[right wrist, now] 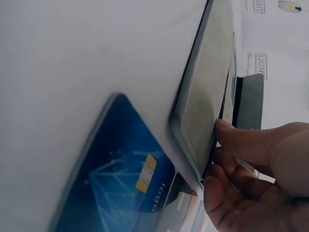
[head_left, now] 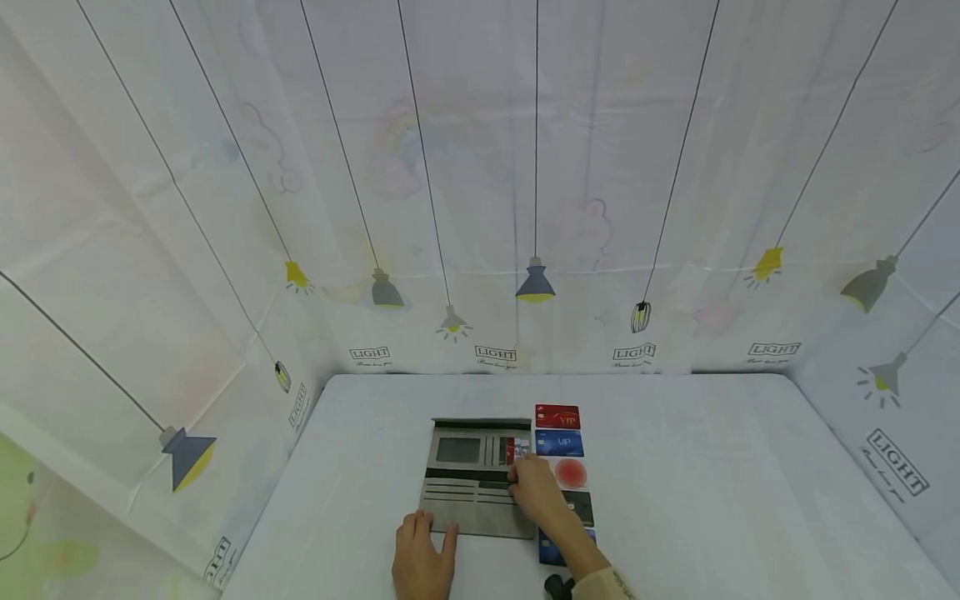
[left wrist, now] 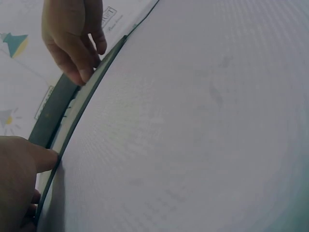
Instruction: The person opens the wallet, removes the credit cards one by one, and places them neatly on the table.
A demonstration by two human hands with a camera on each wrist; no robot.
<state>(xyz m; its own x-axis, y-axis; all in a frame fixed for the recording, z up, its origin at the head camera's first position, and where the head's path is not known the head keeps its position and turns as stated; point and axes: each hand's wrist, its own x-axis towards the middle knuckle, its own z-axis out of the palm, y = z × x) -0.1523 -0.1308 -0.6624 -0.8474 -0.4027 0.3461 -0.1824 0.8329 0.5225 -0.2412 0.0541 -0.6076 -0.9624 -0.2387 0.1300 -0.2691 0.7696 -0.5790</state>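
Note:
A grey wallet (head_left: 480, 518) lies unfolded on the table, with a window pocket (head_left: 458, 450) and rows of card slots. My left hand (head_left: 424, 557) holds its near left corner, thumb at the near edge. My right hand (head_left: 542, 492) reaches across the wallet's right side. In the right wrist view, its thumb (right wrist: 241, 137) and bent fingers pinch at the slot edge of the wallet (right wrist: 205, 92); I cannot tell whether a card is between them. Small red and white cards (head_left: 512, 451) show in the upper slots. A dark strip (head_left: 492, 485) shows in a lower slot, beside the right fingers.
Right of the wallet runs a column of cards: a red VIP card (head_left: 557, 416), a blue VIP card (head_left: 558, 442), a red-circle card (head_left: 571, 472), a dark card (head_left: 580, 507) and a blue card (head_left: 550, 550), partly behind the right forearm. Lamp-printed cloth (head_left: 465, 183) hangs behind the white table (head_left: 712, 483).

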